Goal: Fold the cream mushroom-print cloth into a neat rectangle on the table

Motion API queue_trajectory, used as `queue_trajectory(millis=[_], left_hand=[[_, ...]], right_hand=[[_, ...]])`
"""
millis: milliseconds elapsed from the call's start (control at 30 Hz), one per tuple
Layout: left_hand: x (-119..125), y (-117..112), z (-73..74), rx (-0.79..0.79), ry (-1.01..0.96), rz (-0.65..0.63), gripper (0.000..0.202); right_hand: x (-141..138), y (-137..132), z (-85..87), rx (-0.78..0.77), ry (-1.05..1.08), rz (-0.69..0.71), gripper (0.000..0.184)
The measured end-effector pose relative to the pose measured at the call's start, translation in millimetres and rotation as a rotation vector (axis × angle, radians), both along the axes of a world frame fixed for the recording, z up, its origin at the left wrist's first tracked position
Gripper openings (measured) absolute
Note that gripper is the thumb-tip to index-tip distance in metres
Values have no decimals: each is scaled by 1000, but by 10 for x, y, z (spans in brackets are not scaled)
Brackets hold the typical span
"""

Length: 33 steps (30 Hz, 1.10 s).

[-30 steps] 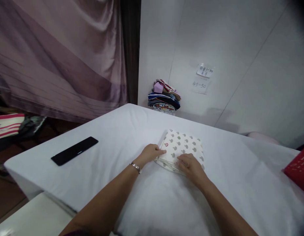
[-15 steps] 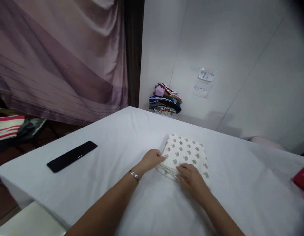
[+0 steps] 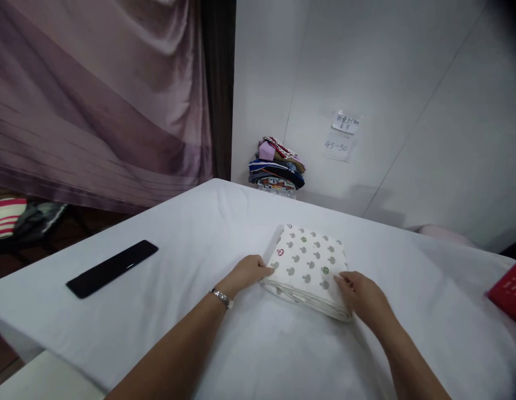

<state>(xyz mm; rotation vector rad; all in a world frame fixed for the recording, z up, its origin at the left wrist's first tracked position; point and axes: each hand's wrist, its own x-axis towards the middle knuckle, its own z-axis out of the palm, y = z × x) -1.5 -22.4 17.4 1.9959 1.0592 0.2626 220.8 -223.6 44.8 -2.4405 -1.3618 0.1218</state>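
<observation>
A white cloth with grey, green and red mushroom prints (image 3: 306, 261) lies folded into a thick square on the white-covered table (image 3: 258, 355). My left hand (image 3: 252, 270) pinches its near left corner, thumb on top, with a silver bracelet at the wrist. At the near right side, my right hand (image 3: 362, 294) has its thumb and fingers closed on the edge of the same cloth. Stacked layers show along the near edge between the hands. The undersides of both grips are hidden.
A flat black slab (image 3: 112, 268) lies at the table's left. Behind the far edge rises a stack of folded clothes (image 3: 277, 166) against the wall. A red object (image 3: 510, 291) sits at the right edge. Paper notes (image 3: 341, 136) hang on the wall; a pinkish curtain (image 3: 95, 94) hangs left.
My right hand has slid right along the cloth's near edge, from the middle to the right corner. My left hand stays at the left corner. The view has shifted slightly.
</observation>
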Motion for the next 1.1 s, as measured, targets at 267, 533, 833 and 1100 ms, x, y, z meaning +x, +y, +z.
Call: queue_trajectory(millis=[267,533,833,1100], left_hand=[[52,-18,-12,-63,-46,-29,32],[57,28,-111,-83,-75,51,31],[77,35,-105,-115,-206,-1,30],[82,36,-130,-89,-66,13,21]], right_hand=[[222,-162,-151,-15,464,-170,69],[-17,-218,-41,56,580,-127,74],[-113,-222,-134,218,707,-197,76],[-59,-222,-236,190,730,-198,75]])
